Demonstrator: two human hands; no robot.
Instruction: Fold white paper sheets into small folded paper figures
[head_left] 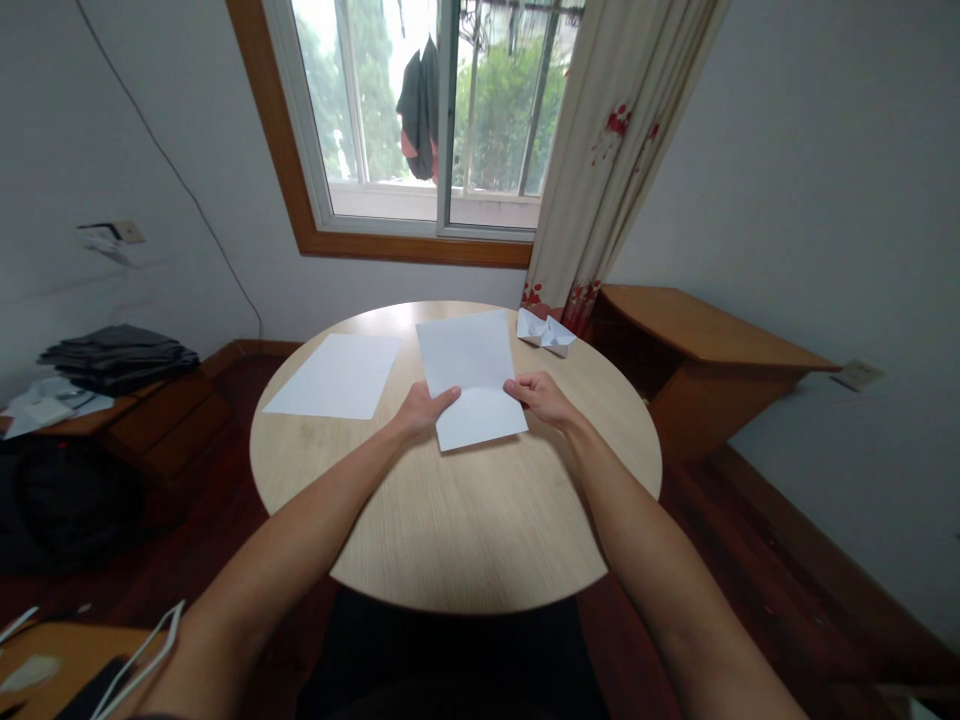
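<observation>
A white sheet of paper (471, 372) lies on the round wooden table (465, 520) in front of me. My left hand (424, 408) pinches its left edge near the lower corner, thumb on top. My right hand (538, 395) grips the right edge the same way. A second white sheet (336, 375) lies flat to the left, untouched. A small folded white paper shape (547, 333) sits at the table's far right.
A window (431, 110) with a curtain (607, 150) is behind the table. A low wooden bench (697, 345) stands at the right, and folded dark clothes (120, 355) lie on a shelf at the left. White cables (142, 650) lie at the lower left.
</observation>
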